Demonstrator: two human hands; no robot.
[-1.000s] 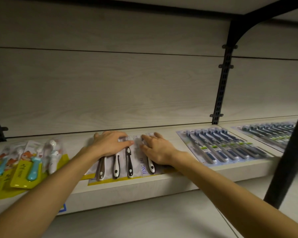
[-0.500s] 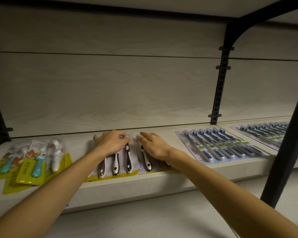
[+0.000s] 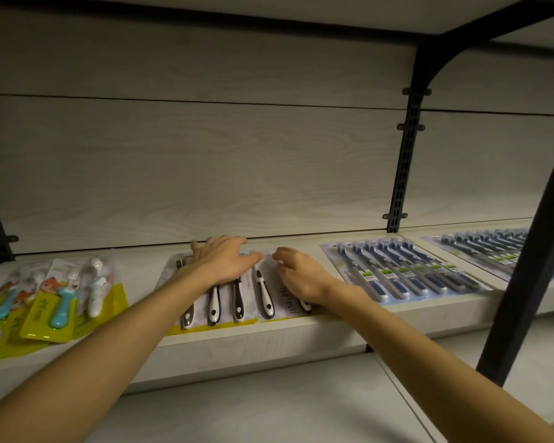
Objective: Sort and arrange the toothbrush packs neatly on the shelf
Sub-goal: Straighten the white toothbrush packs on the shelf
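Observation:
Overlapping packs of dark-and-white toothbrushes (image 3: 237,302) lie flat in the middle of the pale wooden shelf (image 3: 269,334). My left hand (image 3: 223,259) rests flat on their upper ends with fingers spread. My right hand (image 3: 296,273) rests on the rightmost pack of that group, fingers bent with the tips on the plastic. Yellow-backed children's toothbrush packs (image 3: 52,298) lie fanned at the left. Blue-backed packs with dark brushes (image 3: 403,270) lie in a row at the right.
More blue packs (image 3: 499,251) lie on the adjoining shelf at far right. A black upright post (image 3: 531,260) stands in front at the right, and a slotted bracket rail (image 3: 403,161) runs up the back panel. A lower shelf (image 3: 253,407) sits below.
Both hands have slid slightly toward the back of the shelf over the dark-and-white packs, and the packs now lie closer together. The view has shifted a little.

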